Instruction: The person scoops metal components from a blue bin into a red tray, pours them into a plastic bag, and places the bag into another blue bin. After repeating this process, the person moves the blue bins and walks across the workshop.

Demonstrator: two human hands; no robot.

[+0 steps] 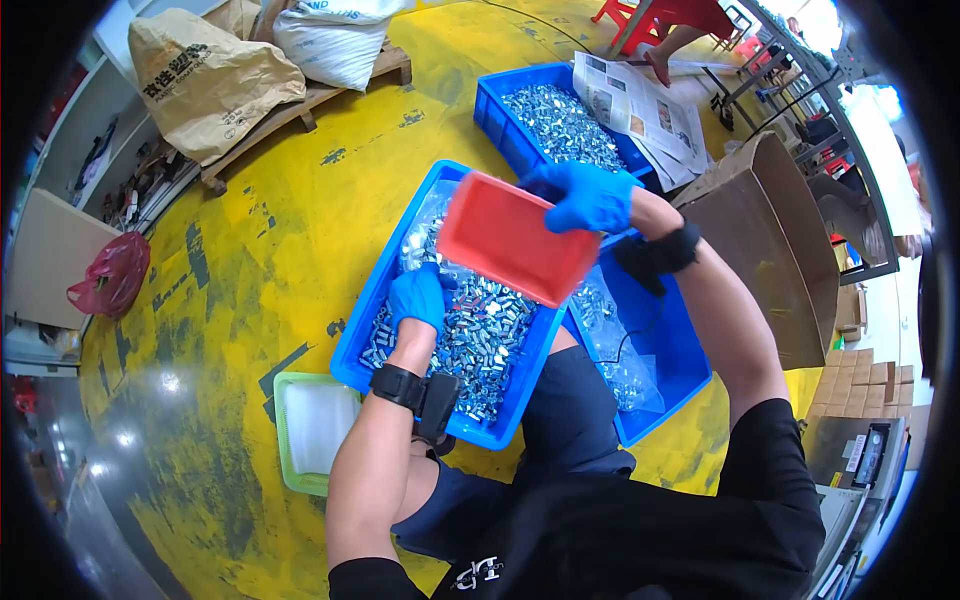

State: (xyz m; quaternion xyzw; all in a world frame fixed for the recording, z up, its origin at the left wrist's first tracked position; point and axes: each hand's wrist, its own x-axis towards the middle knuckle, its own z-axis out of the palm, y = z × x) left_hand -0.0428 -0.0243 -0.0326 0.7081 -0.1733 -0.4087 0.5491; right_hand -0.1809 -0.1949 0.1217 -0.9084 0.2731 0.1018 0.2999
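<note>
My right hand (592, 197), in a blue glove, grips the right end of a red plastic tray (512, 232). The tray is tilted over a blue bin (350, 345) and looks empty inside, its edges slightly blurred. My left hand (417, 298), also blue-gloved, is down in that bin, just below the tray's left end. Its fingers lie in shadow against small shiny metal parts (480, 345) and clear plastic, so their grip is unclear. A clear plastic bag (428, 225) lies along the bin's far left side.
A second blue bin (690, 370) with bagged parts (625, 375) sits right of my leg. Farther off is another parts-filled blue bin (490, 105) beside newspaper (650, 115). A cardboard box (770, 240) stands right; a green basket (290, 465) lies left; sacks (210, 85) rest on a pallet (310, 112).
</note>
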